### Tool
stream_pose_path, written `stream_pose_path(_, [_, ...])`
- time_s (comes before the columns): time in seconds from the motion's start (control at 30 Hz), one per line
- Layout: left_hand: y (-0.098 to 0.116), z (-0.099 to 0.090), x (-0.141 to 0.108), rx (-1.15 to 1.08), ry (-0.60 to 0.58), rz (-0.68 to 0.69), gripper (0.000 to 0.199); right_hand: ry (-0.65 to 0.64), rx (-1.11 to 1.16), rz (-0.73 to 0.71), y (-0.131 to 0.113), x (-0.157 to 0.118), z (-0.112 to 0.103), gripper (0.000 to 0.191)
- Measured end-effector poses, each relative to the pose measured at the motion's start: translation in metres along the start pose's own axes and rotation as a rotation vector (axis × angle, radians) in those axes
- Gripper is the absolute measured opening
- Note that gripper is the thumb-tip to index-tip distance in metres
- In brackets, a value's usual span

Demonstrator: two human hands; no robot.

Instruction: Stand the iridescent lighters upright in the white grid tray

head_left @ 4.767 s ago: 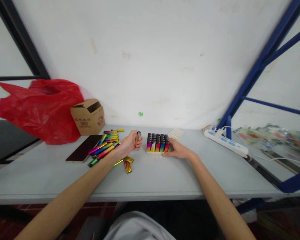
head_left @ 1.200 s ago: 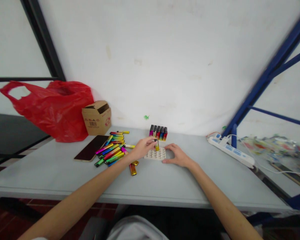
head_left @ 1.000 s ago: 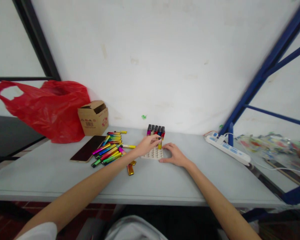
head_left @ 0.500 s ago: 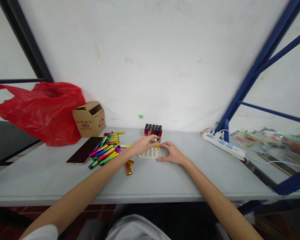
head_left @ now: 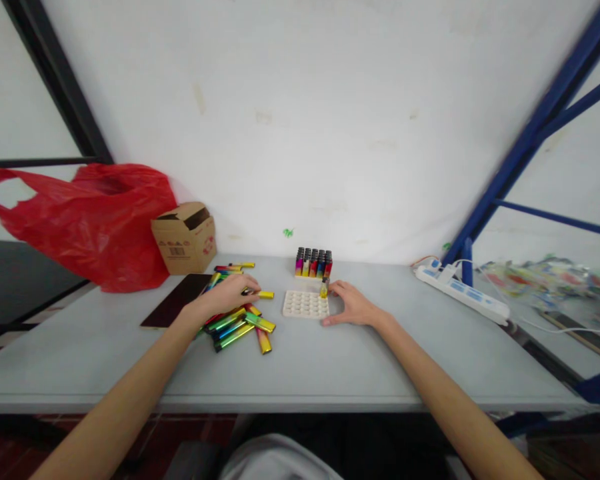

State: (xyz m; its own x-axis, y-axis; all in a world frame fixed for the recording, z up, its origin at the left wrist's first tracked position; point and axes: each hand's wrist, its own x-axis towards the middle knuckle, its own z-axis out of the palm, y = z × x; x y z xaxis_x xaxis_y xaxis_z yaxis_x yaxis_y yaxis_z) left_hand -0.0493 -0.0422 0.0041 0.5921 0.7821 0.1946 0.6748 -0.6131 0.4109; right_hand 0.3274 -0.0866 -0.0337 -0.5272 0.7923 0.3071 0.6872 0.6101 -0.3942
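Note:
My left hand (head_left: pixel 225 295) is over a loose pile of shiny coloured lighters (head_left: pixel 234 327), its fingers closed on one lighter whose yellow end (head_left: pixel 266 295) sticks out to the right. A white tray (head_left: pixel 300 313) with rows of round holes lies in front of me. One yellow lighter (head_left: pixel 324 291) stands upright in its back right corner. Around the tray's right edge curves my right hand (head_left: pixel 353 305), thumb at the near corner and fingertips close by the standing lighter. Behind it, a full block of upright lighters (head_left: pixel 313 263) with black tops fills a second white holder.
A dark phone-like slab (head_left: pixel 173 303) lies left of the pile. Behind it are an opened cardboard box (head_left: pixel 185 243) and a red plastic bag (head_left: pixel 100 233). A white power strip (head_left: pixel 463 293) with cables lies at the right, by a blue metal frame (head_left: pixel 510 147).
My left hand has moved left from the tray to the pile and closed on a lighter. One lighter is left standing in the tray. My right hand stays at the tray's edge.

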Motion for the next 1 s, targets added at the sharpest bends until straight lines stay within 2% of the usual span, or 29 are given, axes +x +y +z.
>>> stream_pose_path(0.1, [0.01,0.001,0.005,-0.045,0.118,0.002,0.023,0.027,-0.038,-0.011,-0.002,-0.004,0.002,0.075])
stream_pose_path(0.17, [0.024,-0.003,0.01,-0.104,0.207,-0.015,0.027,0.036,-0.043,-0.012,-0.004,-0.005,0.002,0.074])
stream_pose_path(0.23, [0.041,-0.007,0.016,-0.218,0.24,-0.039,0.031,0.039,-0.04,-0.006,-0.006,-0.005,0.002,0.074])
stream_pose_path(0.33, [0.065,-0.007,0.028,-0.462,0.239,-0.049,0.036,0.051,-0.045,0.01,-0.009,-0.006,0.003,0.076])
stream_pose_path(0.47, [0.083,0.016,0.044,-0.926,0.314,-0.097,0.038,0.064,-0.04,0.024,-0.014,-0.007,0.005,0.072])
stream_pose_path(0.53, [0.087,0.03,0.046,-1.092,0.294,-0.13,0.038,0.066,-0.021,0.028,-0.014,-0.006,0.005,0.071])
stream_pose_path(0.63, [0.092,0.042,0.04,-1.218,0.216,-0.152,0.039,0.06,0.011,0.02,-0.013,-0.005,0.005,0.07])
stream_pose_path(0.83, [0.109,0.041,0.024,-1.483,0.056,-0.173,0.031,0.05,0.022,0.018,-0.013,-0.004,0.003,0.065])
stream_pose_path(1.0, [0.106,0.043,0.026,-1.626,-0.051,-0.229,0.036,0.043,0.016,0.011,-0.011,-0.004,0.003,0.066])
